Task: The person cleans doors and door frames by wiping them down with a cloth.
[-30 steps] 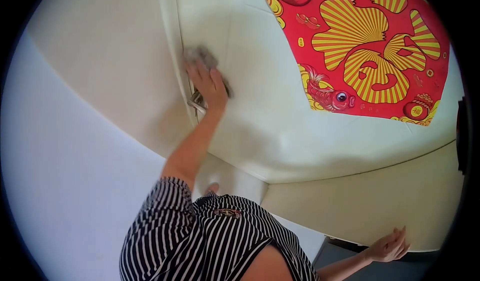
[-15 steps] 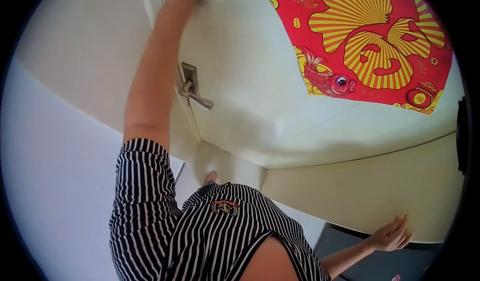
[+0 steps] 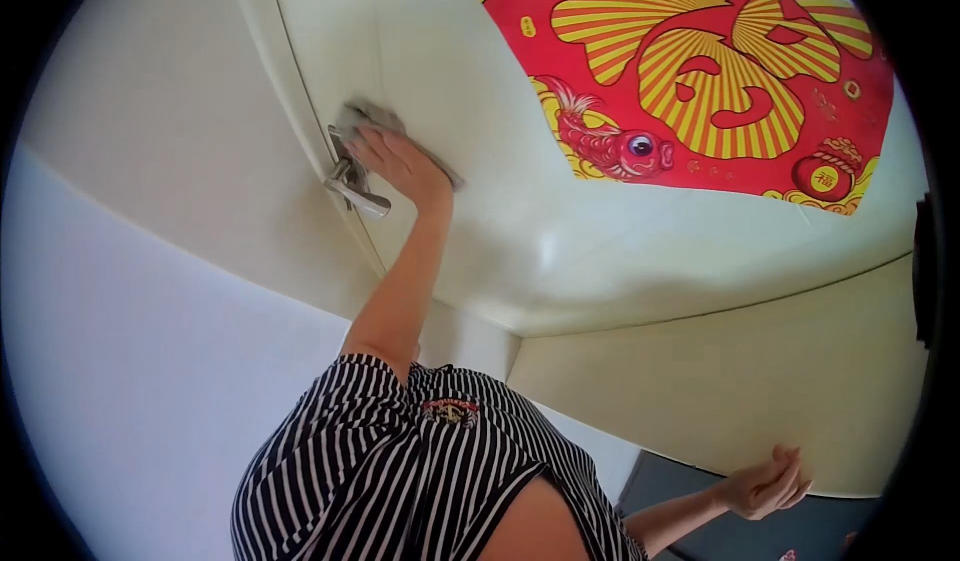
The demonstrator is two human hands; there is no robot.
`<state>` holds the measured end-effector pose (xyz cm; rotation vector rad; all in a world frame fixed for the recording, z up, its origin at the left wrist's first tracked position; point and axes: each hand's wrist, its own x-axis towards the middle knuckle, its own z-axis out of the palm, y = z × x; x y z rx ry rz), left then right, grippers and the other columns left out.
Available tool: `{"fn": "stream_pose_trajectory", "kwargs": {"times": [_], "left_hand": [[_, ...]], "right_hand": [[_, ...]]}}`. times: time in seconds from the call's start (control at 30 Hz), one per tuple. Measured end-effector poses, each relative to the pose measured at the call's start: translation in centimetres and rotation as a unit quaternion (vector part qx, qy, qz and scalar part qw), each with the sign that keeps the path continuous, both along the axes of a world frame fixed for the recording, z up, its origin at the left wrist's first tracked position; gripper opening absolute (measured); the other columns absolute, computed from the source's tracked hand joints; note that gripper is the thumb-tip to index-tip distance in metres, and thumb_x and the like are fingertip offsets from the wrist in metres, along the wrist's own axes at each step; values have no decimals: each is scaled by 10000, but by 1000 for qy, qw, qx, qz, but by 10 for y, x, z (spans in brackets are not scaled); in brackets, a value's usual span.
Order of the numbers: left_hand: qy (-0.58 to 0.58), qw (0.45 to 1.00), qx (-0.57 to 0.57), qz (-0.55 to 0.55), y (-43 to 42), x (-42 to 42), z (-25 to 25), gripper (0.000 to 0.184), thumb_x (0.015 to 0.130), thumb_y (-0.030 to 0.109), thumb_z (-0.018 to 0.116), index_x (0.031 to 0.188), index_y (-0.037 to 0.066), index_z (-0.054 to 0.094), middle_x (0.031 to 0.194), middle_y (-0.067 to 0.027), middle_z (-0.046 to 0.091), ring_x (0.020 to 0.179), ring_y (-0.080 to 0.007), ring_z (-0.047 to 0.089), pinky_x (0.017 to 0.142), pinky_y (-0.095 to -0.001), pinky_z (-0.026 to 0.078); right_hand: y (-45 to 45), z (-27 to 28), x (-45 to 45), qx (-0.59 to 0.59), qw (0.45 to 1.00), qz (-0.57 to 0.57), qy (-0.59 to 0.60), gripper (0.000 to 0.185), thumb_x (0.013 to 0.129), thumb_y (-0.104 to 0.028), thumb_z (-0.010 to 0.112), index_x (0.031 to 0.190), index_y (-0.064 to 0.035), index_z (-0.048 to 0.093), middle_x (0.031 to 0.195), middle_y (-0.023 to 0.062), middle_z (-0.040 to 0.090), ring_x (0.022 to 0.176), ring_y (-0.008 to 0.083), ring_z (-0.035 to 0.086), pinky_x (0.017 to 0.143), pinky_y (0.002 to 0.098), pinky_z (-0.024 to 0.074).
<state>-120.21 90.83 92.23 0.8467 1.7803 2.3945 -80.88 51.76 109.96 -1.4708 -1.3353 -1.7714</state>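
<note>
My left hand (image 3: 392, 161) presses a grey cloth (image 3: 365, 113) flat against the pale door (image 3: 500, 231), fingers laid over it. Part of the cloth is hidden beneath the palm, and its edge shows past my wrist. Just below and left of the hand is the metal door handle (image 3: 362, 199), whose upper plate the cloth partly covers. My right hand (image 3: 765, 486) hangs low on the right, beside a cream-coloured surface (image 3: 690, 401). Its fingers are loosely bent and slightly apart, with nothing visible in them.
A red and yellow paper decoration (image 3: 700, 81) with a fish is stuck on the door's upper right. A pale wall (image 3: 200, 111) borders the door frame at left. Something dark grey (image 3: 680, 491) lies beneath my right hand.
My left hand has come down from the top of the view to beside the door handle, bringing the cloth into sight. The view has shifted slightly. My right hand stays low.
</note>
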Motion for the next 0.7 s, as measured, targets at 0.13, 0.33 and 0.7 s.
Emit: {"fn": "stream_pose_trajectory", "kwargs": {"times": [0.13,0.33,0.7], "left_hand": [[43,998,34,13,4,0,28,587,1059,350,285,1478,-61,309,1563,-245,239,1462,-428,129,1177,-499,114],[288,950,105,54,31,-92,189,519,1031,311,322,1468,39,385,1487,-313,333,1382,-460,281,1151,-516,197],[295,947,106,72,-6,51,52,500,1018,269,393,1475,67,378,1540,-278,223,1417,-524,179,1108,-644,160]], "right_hand": [[1,1,-2,10,1000,-3,23,200,969,-86,549,1035,31,697,764,48,725,793,173,669,1051,457,413],[2,3,-3,-1,1000,23,-7,220,967,-45,505,1042,17,702,767,32,715,772,168,665,1056,425,416],[0,0,-5,-5,998,69,6,252,982,-99,476,1041,50,671,765,68,699,781,199,664,1072,473,395]]}}
